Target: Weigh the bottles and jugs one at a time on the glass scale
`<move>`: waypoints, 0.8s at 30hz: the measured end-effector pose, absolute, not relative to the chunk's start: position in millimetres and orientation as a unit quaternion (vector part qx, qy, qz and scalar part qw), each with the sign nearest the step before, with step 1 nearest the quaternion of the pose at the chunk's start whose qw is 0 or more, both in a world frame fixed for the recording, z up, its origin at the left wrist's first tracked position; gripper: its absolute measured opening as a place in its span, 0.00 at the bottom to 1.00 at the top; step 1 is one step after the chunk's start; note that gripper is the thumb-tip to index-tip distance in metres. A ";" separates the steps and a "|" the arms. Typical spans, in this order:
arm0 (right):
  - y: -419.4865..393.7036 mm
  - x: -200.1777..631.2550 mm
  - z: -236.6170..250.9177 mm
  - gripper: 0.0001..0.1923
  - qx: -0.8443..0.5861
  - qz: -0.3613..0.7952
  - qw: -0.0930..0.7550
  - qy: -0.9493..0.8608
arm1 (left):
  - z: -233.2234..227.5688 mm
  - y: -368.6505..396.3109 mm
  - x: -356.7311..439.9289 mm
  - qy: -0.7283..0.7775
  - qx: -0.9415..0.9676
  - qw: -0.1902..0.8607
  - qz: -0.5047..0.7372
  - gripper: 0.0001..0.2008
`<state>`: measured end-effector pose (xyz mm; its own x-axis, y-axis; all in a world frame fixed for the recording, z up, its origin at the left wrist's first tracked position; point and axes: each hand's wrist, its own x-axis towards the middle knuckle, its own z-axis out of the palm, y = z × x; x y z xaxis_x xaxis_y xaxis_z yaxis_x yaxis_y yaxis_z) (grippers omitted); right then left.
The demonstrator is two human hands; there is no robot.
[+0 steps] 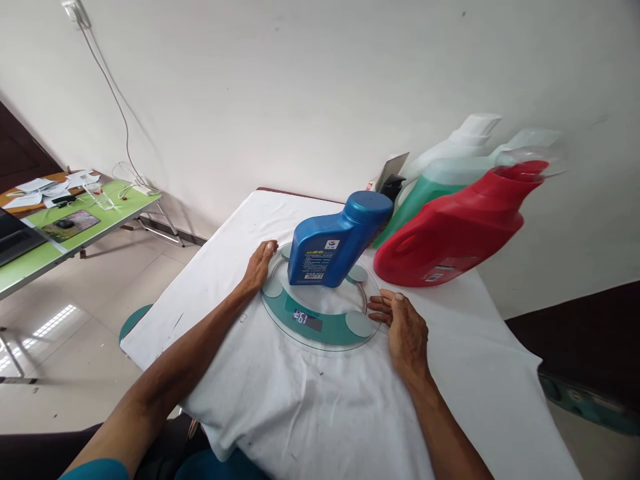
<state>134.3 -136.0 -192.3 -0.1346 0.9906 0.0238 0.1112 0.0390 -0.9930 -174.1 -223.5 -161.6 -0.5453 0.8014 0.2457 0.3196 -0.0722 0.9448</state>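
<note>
A round glass bathroom scale [320, 325] with a teal band lies flat on the white cloth. Its small display is lit, but I cannot read the digits with certainty. On the scale stands a blue plastic bottle [320, 250] with a wide blue cap, its printed label facing me. My left hand [257, 267] rests at the scale's left edge, fingers stretched out and not wrapped round anything. At the right edge, my right hand [406, 330] is open, with fingers apart and their tips at the glass rim.
Right of the scale stand a red jug [450, 230], a green-filled jug [440, 180] and a white bottle [457, 143]. A dark box [393, 175] sits behind the blue bottle. At left, a green table [115, 213] holds a laptop [17, 237], papers and a clear bottle [99, 195].
</note>
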 end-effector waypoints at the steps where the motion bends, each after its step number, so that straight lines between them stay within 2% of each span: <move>1: -135.8 134.4 -192.7 0.35 -0.486 0.494 0.443 -0.569 | -166.2 -223.8 -174.7 0.653 0.439 0.205 0.582 0.35; 24: -141.7 134.0 -181.8 0.37 -0.490 0.483 0.430 -0.585 | -174.2 -220.8 -175.1 0.669 0.411 0.190 0.589 0.31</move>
<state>134.0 -141.7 -181.8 -0.1496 0.9883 0.0296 0.1585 0.0535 -0.9859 -175.1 -220.8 -174.2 -0.5897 0.7739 0.2307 0.3274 -0.0320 0.9444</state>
